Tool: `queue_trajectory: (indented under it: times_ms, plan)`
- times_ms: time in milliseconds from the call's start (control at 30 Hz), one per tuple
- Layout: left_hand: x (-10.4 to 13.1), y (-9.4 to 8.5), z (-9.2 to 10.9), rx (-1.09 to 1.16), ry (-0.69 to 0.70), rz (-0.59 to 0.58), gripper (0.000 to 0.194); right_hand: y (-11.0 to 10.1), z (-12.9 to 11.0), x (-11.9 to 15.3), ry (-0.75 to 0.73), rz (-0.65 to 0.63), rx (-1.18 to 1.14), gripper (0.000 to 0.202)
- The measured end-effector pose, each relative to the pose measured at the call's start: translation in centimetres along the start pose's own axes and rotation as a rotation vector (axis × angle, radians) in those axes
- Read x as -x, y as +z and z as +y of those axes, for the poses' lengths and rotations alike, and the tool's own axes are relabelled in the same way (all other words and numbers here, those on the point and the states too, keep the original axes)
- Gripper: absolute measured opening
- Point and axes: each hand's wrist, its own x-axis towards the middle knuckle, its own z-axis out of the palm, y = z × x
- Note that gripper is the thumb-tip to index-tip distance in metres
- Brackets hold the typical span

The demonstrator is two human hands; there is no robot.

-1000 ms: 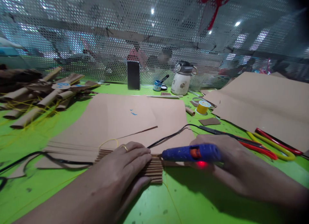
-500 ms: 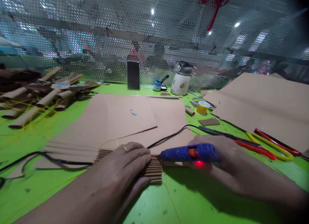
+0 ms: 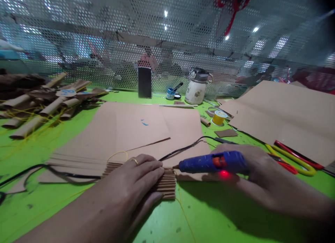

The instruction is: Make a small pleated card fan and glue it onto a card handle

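My left hand (image 3: 131, 187), with a ring on one finger, lies over a pleated stack of brown paper (image 3: 167, 187) and presses it to the green table, fingers together. The stack's right end shows beyond my fingertips. On the right, my right hand (image 3: 251, 173) is wrapped round a blue glue gun (image 3: 209, 162) with a glowing red light. Its nozzle points left and meets or hovers at the top right corner of the stack; contact is hard to tell. Yellow thread (image 3: 184, 213) runs out from the stack's right end.
Brown paper sheets (image 3: 131, 127) lie behind the hands, with a black cable (image 3: 183, 149) across them. Paper tubes (image 3: 28, 127) are heaped left. At the back stand a phone (image 3: 144, 82), a paint jar (image 3: 170, 94) and a bottle (image 3: 195, 91). Scissors (image 3: 295, 157) and a yellow spool (image 3: 218, 118) are right.
My right hand has shifted a little to the right with the glue gun, uncovering its nozzle tip beside the stack. My left hand and the stack look unmoved.
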Motion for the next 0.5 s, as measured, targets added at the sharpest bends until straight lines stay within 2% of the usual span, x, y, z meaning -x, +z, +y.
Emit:
queue_trajectory:
  times_ms: [500]
  plan:
    - [0.05,-0.02,0.04,-0.038,0.005,-0.019,0.031,0.41,-0.08,-0.01,0.048,-0.016,0.008,0.018]
